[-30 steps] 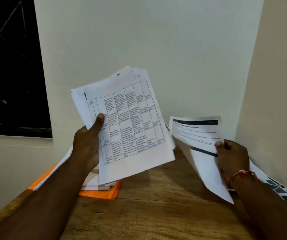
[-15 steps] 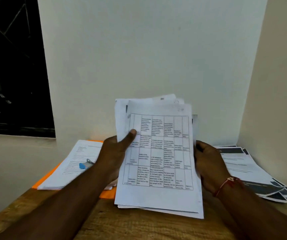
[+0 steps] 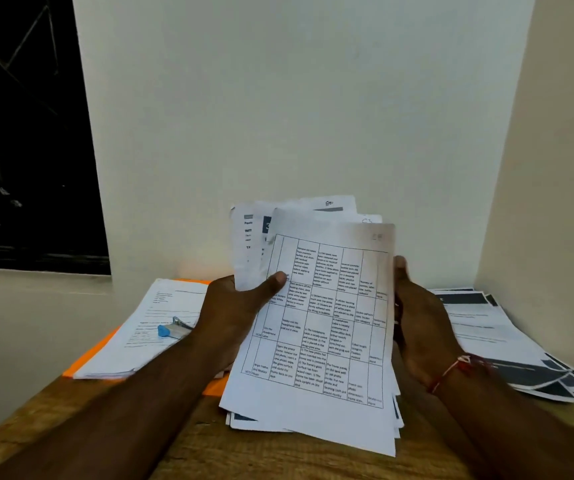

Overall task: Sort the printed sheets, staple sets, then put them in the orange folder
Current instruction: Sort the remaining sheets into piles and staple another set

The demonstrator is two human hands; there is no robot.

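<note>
A wooden table in a bare corner, beside a dark window.
Its brown grain shows along the near edge; a plain white wall rises behind, a cream side wall closes the right, and a pale ledge runs under the window.

I see printed sheets of thin matt white paper, near table of rough-grained matt wood, smooth orange folder far left, stapler in blue plastic and shiny metal, matt painted wall, red thread band right.

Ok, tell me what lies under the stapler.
The stapler lies on a stack of sheets, itself on the orange folder. The folder is mostly covered; only edges show.
</note>
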